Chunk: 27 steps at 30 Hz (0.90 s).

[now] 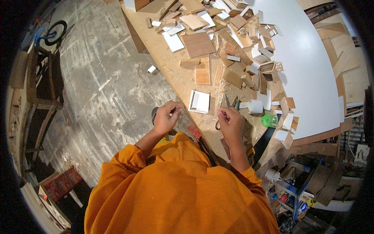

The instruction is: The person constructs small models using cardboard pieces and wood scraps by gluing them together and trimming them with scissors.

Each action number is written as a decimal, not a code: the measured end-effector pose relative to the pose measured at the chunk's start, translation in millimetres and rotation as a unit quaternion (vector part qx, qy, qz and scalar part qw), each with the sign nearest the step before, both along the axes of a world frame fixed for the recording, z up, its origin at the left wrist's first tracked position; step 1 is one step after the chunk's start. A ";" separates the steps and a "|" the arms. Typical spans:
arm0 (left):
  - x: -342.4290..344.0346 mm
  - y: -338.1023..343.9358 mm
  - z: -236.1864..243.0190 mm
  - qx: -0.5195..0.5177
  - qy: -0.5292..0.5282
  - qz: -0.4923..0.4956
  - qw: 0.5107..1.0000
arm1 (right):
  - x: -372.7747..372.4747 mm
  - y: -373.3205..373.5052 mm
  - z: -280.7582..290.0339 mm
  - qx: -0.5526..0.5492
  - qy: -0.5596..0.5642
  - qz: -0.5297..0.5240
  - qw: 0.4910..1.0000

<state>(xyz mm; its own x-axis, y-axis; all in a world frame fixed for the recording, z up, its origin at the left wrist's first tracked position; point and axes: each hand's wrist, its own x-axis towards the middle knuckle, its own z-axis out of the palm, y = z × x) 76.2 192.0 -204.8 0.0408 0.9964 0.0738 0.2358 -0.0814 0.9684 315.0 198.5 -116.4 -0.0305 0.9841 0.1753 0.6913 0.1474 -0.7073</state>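
Observation:
My left hand (168, 117) hangs beside the table's near edge, thumb and fingers pinched together. Over the tabletop (183, 84), my right hand (232, 121) is also closed in a pinch, fingertips pointing left. Whatever either hand may hold is too small to make out. Between the two, a little farther off, lies a small stack of square white-faced boards (199, 102). Dark pointed tools (232, 102) lie just beyond my right hand, partly hidden by it. To its right are a white cylinder (255, 106) and a translucent green container (269, 120).
Wood and white-faced offcuts (198, 44) are heaped across the far table. Small open boxes (287, 120) line its right side, next to a large white panel (307, 74). A white block (152, 69) lies on the concrete floor (113, 85). A wooden bench (43, 103) stands left.

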 end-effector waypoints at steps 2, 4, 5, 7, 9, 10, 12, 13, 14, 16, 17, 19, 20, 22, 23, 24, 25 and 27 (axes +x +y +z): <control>-0.9 -0.5 0.9 -0.011 -0.005 0.001 1.000 | 4.8 -1.2 -3.7 -0.003 -0.007 -0.009 1.000; -1.6 -1.7 -3.6 -0.018 -0.014 0.007 1.000 | 11.4 -2.8 -7.0 -0.004 -0.015 -0.016 1.000; -2.4 -2.6 -6.7 -0.021 -0.018 0.010 1.000 | 15.8 -4.0 -8.3 -0.003 -0.020 -0.018 1.000; -5.6 -5.4 -11.4 -0.034 -0.024 0.011 0.999 | 24.4 -7.0 -7.9 -0.003 -0.022 -0.028 0.999; -11.8 -10.5 -22.7 -0.048 -0.023 0.010 0.999 | 34.0 -11.9 -5.7 -0.006 -0.018 -0.043 0.999; -17.6 -14.9 -33.2 -0.055 -0.018 0.010 0.998 | 40.9 -15.6 -3.6 -0.017 -0.025 -0.055 0.998; -28.3 -24.9 -38.5 -0.077 -0.029 0.015 0.997 | 56.8 -24.3 1.4 -0.039 -0.037 -0.079 0.995; -32.5 -31.0 -37.4 -0.093 -0.043 0.019 0.995 | 63.4 -29.1 3.2 -0.040 -0.036 -0.093 0.994; -36.2 -37.3 -37.2 -0.108 -0.058 0.025 0.992 | 70.0 -32.8 4.2 -0.041 -0.034 -0.105 0.993; -43.5 -49.0 -38.4 -0.138 -0.042 0.022 0.989 | 86.0 -39.9 2.6 -0.029 -0.078 -0.118 0.989; -46.2 -54.0 -39.3 -0.153 -0.034 0.020 0.988 | 92.4 -44.1 1.5 -0.034 -0.075 -0.123 0.989; -48.2 -61.6 -45.2 -0.152 -0.021 0.004 0.988 | 99.4 -51.4 1.4 -0.044 -0.070 -0.134 0.988; -47.8 -63.9 -47.0 -0.151 -0.015 -0.004 0.988 | 99.9 -54.6 2.4 -0.074 -0.071 -0.125 0.987; -40.7 -67.1 -42.4 -0.167 -0.047 -0.002 0.985 | 99.3 -62.2 8.5 -0.132 -0.074 -0.110 0.982; -35.6 -67.9 -39.5 -0.176 -0.063 -0.002 0.982 | 97.3 -66.5 10.8 -0.138 -0.087 -0.099 0.982; -33.2 -69.0 -40.9 -0.172 -0.053 -0.008 0.984 | 92.9 -70.7 12.5 -0.145 -0.100 -0.088 0.980; -31.3 -69.5 -42.2 -0.168 -0.045 -0.015 0.985 | 90.4 -74.6 13.9 -0.151 -0.114 -0.077 0.979; -25.4 -69.8 -43.3 -0.158 -0.030 -0.034 0.986 | 91.9 -85.3 12.7 -0.190 -0.127 -0.073 0.971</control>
